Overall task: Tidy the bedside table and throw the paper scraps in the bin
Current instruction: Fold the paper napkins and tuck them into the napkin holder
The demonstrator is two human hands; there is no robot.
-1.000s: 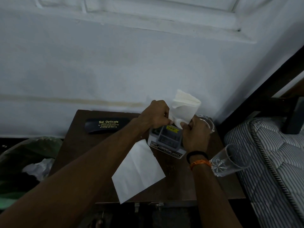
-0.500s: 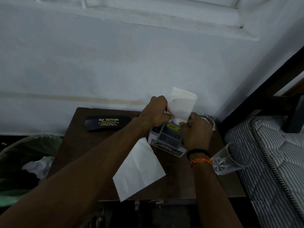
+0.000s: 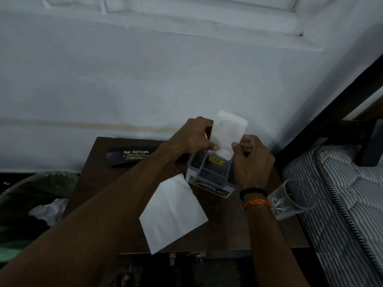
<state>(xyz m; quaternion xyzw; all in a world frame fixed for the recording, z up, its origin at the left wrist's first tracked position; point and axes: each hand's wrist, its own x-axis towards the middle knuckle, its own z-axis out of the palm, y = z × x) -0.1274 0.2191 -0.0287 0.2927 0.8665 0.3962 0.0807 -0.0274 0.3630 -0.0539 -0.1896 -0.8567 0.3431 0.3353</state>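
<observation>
At far left, beside the bedside table (image 3: 99, 183), a green-lined bin (image 3: 27, 204) with crumpled paper inside. On the dark tabletop, near the back edge, a black spectacle case (image 3: 132, 157) marked "Sai Opticals"; toward the front, a flat white sheet (image 3: 173, 214) overhanging the edge. Above a grey box (image 3: 209, 179), left hand (image 3: 192, 137) and right hand (image 3: 252, 162) both pinching a folded white paper (image 3: 227, 131), thumbs and fingertips pressed on its lower edges, most of it upright above the grip. Further right, a clear glass (image 3: 290, 199) tipped on its side, then a striped mattress (image 3: 342, 204).
</observation>
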